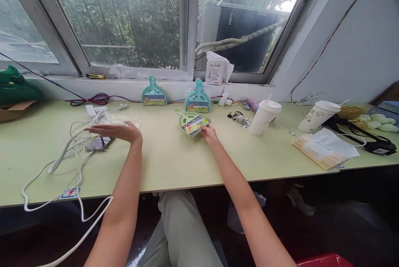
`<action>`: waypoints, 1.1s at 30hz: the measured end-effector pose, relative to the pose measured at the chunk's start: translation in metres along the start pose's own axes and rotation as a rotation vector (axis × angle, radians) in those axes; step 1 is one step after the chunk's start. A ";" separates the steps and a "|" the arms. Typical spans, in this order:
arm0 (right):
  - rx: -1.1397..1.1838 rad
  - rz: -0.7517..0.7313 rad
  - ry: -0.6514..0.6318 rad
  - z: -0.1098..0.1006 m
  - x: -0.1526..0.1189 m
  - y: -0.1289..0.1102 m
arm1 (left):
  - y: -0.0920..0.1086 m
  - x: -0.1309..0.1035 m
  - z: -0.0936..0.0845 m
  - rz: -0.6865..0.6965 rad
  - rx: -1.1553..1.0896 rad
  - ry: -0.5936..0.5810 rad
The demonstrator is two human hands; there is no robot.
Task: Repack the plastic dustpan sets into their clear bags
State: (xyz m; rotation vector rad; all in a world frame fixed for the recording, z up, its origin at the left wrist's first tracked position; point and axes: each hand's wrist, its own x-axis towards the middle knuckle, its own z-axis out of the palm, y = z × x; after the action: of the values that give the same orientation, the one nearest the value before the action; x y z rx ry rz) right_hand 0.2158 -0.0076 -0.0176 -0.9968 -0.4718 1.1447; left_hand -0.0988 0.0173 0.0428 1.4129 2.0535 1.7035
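Note:
A green dustpan-and-brush set (193, 124) with a printed label is tilted over the table in front of me. My right hand (209, 132) pinches its lower right edge. My left hand (120, 131) is stretched out flat, palm turned up, beside a crumpled clear plastic wrapper (121, 118) and above white cables (75, 150). Nothing rests on that hand. Behind the green set, a teal dustpan set (198, 97) leans against the wall under the window. Another teal set (154, 92) leans there further left.
White paper cups (264, 118) (318, 116), keys (241, 119) and a tissue pack (324, 148) are on the right. A dark device (99, 143) lies among the cables. The table's front edge (187, 188) runs above my legs.

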 end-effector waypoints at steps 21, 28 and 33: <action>0.074 -0.081 0.354 -0.022 0.004 -0.036 | -0.002 -0.047 0.089 -0.473 -0.714 -0.746; -0.826 -0.537 0.170 0.003 -0.018 -0.015 | 0.008 -0.061 0.089 -0.186 -0.636 -0.781; -1.464 -0.978 -0.037 0.038 -0.046 0.012 | 0.025 -0.095 0.083 0.169 -0.605 -0.903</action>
State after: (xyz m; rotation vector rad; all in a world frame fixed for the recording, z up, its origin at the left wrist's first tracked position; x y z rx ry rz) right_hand 0.1633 -0.0332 -0.0009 -1.6249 -1.7074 -0.2595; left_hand 0.0189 0.0074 -0.0086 1.6866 0.8798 1.1955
